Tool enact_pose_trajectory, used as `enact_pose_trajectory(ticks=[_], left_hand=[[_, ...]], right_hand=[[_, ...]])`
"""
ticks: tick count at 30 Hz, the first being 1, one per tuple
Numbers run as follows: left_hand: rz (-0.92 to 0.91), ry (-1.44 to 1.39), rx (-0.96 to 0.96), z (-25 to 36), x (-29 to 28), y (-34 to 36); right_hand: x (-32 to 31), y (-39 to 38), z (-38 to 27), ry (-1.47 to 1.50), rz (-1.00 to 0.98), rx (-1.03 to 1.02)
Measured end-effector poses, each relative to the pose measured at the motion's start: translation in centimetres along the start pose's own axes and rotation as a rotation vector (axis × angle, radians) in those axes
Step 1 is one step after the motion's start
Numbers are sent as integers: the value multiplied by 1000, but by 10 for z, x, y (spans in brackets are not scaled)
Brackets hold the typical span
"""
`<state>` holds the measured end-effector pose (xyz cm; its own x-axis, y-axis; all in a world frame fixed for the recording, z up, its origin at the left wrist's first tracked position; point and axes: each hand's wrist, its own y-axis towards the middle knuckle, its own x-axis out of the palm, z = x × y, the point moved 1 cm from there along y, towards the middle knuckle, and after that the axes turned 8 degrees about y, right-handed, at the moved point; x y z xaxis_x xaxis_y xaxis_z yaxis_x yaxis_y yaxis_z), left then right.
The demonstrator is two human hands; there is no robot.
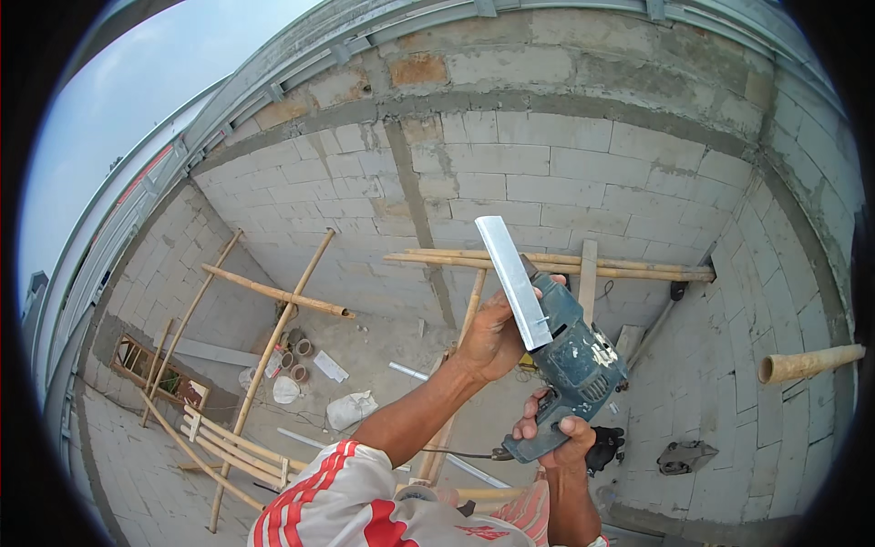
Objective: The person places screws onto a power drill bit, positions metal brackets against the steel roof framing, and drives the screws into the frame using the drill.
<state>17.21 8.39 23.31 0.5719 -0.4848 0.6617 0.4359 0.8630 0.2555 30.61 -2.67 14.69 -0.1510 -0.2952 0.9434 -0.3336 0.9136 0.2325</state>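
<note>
My right hand (563, 436) is wrapped round the handle of a blue-green corded power drill (579, 365), its body scuffed with pale marks. In front of the drill, my left hand (492, 339) grips a short silver metal channel piece (510, 278). The channel stands tilted, its lower end against the drill's body and its upper end pointing up and left. Fingertips show beyond the channel, near the drill's front end. The channel hides the drill's tip, so I cannot tell whether a bit touches it. A dark cord (465, 453) runs left from the handle's base.
Bamboo poles (283, 333) form scaffolding below on the left, and more poles (629, 266) cross ahead. A pole end (811, 365) juts out at right. Block walls (510, 159) surround the space; metal framing (365, 41) runs along the top. Buckets (301, 351) and a sack (351, 410) lie on the floor.
</note>
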Motion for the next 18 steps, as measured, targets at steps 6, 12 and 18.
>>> enact_pose_trajectory(ticks=[6, 12, 18], left_hand=[[285, 390, 40, 80, -21, -2], [327, 997, 379, 256, -34, 68], [402, 1365, 709, 330, -1, 153]], right_hand=[[3, -2, -8, -71, 50, -120], [5, -2, -16, -244, 66, -208], [7, -1, -10, -147, 84, -235]])
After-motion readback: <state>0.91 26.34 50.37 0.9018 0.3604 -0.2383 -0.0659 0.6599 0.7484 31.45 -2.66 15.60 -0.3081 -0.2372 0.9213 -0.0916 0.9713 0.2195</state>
